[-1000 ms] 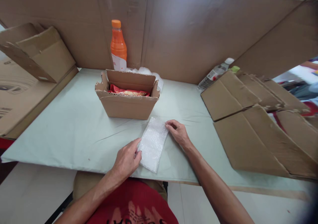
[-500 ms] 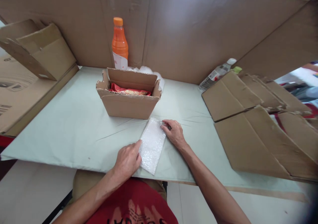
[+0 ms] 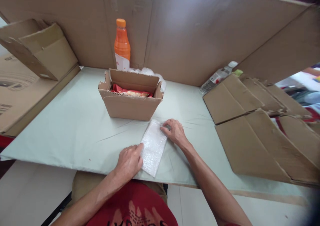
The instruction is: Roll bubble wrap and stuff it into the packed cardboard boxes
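Observation:
A flat white piece of bubble wrap (image 3: 153, 149) lies slanted on the cloth-covered table, close to its front edge. My left hand (image 3: 130, 159) holds its left edge, with fingers curled and thumb tucked close. At its upper right corner, my right hand (image 3: 175, 131) pinches the edge between bent fingers and thumb. Something small and dark shows between those fingers; I cannot make out what it is. Just beyond the bubble wrap stands an open cardboard box (image 3: 131, 107), with a red packet (image 3: 130, 91) inside.
An orange bottle (image 3: 122, 45) stands behind the box, beside white bubble wrap (image 3: 147, 71). A clear bottle (image 3: 217, 77) leans at the back right. Cardboard boxes (image 3: 252, 142) fill the right side, and another carton (image 3: 50, 52) sits at left. A tall cardboard wall (image 3: 185, 32) closes the back.
Both hands stay at the bubble wrap almost unmoved. The right fingers have shifted very slightly at the corner. The view has moved a little.

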`<state>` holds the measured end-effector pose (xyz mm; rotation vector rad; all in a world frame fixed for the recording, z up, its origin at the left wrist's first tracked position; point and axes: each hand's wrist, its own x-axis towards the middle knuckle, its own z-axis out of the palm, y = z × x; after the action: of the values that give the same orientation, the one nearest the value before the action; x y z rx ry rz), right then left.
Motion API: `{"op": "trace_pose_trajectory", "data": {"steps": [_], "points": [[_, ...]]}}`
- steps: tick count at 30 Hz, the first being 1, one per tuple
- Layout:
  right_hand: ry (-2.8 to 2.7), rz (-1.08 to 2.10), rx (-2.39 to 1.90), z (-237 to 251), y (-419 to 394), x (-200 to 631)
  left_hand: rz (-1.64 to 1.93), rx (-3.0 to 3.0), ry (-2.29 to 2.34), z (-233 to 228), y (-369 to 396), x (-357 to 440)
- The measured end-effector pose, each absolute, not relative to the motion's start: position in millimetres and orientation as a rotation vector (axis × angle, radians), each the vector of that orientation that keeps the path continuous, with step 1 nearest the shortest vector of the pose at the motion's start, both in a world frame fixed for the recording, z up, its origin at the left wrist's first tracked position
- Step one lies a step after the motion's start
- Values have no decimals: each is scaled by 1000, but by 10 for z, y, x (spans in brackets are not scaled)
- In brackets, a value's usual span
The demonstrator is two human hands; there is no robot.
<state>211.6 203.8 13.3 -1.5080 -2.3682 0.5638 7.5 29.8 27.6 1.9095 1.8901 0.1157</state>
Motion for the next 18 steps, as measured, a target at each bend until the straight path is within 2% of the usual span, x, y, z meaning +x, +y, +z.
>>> {"op": "trace_pose_trajectory", "data": {"steps": [7, 18], "points": [[-2300, 744, -1556, 208, 1923, 2210, 185, 1889, 1927, 334, 249, 10], [-2163, 1046, -1525, 224, 1738, 2401, 25, 1828, 1899, 396, 222, -1]]}}
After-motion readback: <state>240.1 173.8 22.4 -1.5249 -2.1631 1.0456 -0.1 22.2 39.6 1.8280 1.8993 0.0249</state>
